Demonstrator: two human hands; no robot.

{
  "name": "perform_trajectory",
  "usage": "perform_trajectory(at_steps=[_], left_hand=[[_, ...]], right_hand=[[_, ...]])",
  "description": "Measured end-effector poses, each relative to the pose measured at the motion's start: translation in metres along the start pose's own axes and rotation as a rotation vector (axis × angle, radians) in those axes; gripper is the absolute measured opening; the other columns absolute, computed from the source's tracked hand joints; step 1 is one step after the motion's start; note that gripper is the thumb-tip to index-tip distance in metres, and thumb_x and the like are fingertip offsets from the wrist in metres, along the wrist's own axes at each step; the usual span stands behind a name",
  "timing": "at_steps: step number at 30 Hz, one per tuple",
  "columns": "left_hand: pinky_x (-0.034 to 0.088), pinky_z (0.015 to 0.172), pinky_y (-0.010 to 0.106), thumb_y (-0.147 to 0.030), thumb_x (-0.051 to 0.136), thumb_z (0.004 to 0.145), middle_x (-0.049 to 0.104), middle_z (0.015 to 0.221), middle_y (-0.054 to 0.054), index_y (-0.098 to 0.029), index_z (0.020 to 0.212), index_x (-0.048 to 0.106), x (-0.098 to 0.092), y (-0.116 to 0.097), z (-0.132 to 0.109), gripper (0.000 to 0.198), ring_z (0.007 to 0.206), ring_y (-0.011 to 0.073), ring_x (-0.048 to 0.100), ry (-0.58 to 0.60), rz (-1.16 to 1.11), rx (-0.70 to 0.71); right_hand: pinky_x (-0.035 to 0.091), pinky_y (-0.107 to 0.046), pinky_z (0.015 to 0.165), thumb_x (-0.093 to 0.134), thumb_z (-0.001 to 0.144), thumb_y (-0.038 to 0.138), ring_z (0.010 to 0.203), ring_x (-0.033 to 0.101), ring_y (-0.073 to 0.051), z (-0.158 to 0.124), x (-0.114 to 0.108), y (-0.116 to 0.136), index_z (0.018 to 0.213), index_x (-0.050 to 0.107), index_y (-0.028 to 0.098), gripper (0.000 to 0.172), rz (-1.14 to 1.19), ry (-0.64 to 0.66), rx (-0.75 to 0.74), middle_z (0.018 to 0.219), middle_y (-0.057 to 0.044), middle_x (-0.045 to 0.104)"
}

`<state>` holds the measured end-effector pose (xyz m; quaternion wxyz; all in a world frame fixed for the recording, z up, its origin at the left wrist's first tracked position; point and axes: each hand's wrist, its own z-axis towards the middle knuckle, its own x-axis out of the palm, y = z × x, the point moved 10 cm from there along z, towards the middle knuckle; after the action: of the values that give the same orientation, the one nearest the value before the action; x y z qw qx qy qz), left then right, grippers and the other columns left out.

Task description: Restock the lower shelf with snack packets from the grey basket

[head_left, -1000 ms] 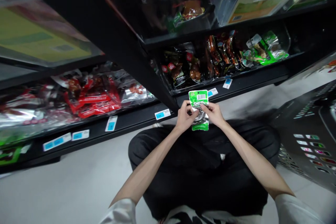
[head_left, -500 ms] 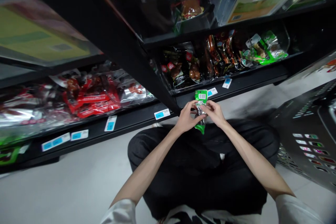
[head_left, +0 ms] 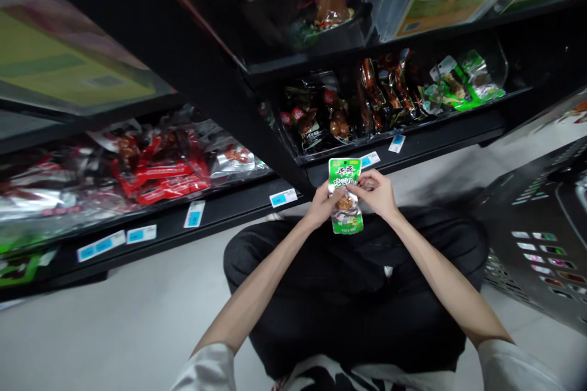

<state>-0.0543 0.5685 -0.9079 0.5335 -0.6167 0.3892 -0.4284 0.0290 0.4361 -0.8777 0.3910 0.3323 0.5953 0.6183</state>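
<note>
A green and silver snack packet (head_left: 347, 221) is held upright above my lap, its printed front facing me. My left hand (head_left: 322, 203) grips its left edge, with the thumb over the front. My right hand (head_left: 376, 193) pinches the right edge near the middle, fingers curled. Just beyond the packet is the black lower shelf edge with a white and blue price tag (head_left: 369, 159).
A clear shelf bin holds dark snack packs (head_left: 339, 125) and green packs (head_left: 463, 88). Red packs (head_left: 169, 174) lie on the left shelf. A dark divider (head_left: 215, 91) stands between the sections. A grey perforated basket (head_left: 527, 208) is on my right.
The packet has turned from its barcode side to its printed front and now shows wider. Both hands have shifted their hold on it.
</note>
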Motion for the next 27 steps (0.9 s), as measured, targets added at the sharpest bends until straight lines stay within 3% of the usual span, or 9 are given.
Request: perform_trajectory(at_steps=[6,15,22,27], left_hand=[[0.056,0.083,0.035,-0.054,0.071,0.083,0.076,0.105,0.007,-0.018,0.107,0.068,-0.010,0.016,0.003,0.044,0.095,0.0241,0.071,-0.077,-0.131,-0.061],[0.054,0.091,0.039,-0.052,0.074,0.081,0.075,0.109,0.007,-0.018,0.107,0.069,-0.011,0.016,0.004,0.043,0.100,0.0253,0.070,-0.099,-0.183,-0.070],[0.056,0.093,0.039,-0.037,0.087,0.070,0.072,0.121,0.008,-0.021,0.121,0.062,0.010,0.003,-0.001,0.060,0.108,0.0263,0.069,0.083,-0.149,-0.074],[0.061,0.080,0.039,-0.035,0.091,0.065,0.077,0.101,0.008,-0.021,0.126,0.056,0.020,0.006,-0.004,0.072,0.089,0.0260,0.075,0.177,-0.185,-0.143]], right_hand=[[0.044,-0.021,0.050,0.091,0.058,0.044,0.064,0.060,-0.012,0.002,0.013,-0.004,0.087,0.057,0.021,0.050,0.051,0.134,0.025,0.076,0.001,0.066],[0.045,-0.021,0.052,0.088,0.064,0.039,0.066,0.064,-0.013,0.003,0.012,-0.011,0.092,0.058,0.021,0.045,0.076,0.113,0.046,0.082,-0.001,0.069],[0.049,-0.025,0.055,0.078,0.077,0.042,0.067,0.067,-0.016,0.002,0.004,-0.005,0.088,0.065,0.020,0.028,-0.034,0.023,-0.020,0.078,-0.003,0.071],[0.051,-0.028,0.058,0.076,0.078,0.041,0.067,0.066,-0.016,0.003,-0.011,0.000,0.082,0.062,0.021,0.025,-0.023,-0.123,-0.050,0.080,-0.003,0.069]])
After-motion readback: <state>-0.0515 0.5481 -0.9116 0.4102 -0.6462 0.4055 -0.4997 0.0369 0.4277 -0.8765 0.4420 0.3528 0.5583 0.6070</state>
